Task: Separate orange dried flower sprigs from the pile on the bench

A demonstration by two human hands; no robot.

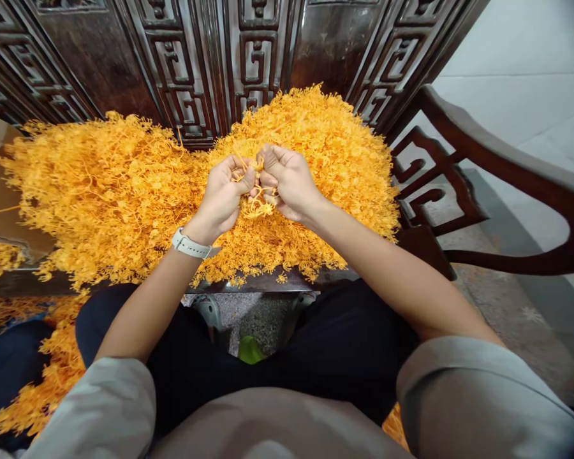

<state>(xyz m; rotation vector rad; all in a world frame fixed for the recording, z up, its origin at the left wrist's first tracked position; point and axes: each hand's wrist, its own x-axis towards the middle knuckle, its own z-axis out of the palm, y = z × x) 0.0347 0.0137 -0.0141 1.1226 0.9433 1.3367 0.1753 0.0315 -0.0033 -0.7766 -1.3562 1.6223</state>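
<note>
Close together over a big heap of small orange plastic flower-like pieces [316,127], my two hands work at the same bit. My left hand [222,194], with a pale watch strap [191,245] at the wrist, pinches a thin orange stem between thumb and fingers. Opposite it, my right hand [289,178] has its thumb and forefinger closed on part of the orange pieces. Some branched orange pieces [259,207] hang below the fingertips. Exactly how the pieces join between my fingers is hidden.
The heap spreads over a dark wooden bench [287,280] with a carved back [258,57]. A second mound [105,191] lies on the left beside a cardboard box [4,210]. The curved armrest [511,172] stands at the right. Something green [251,350] is on the floor.
</note>
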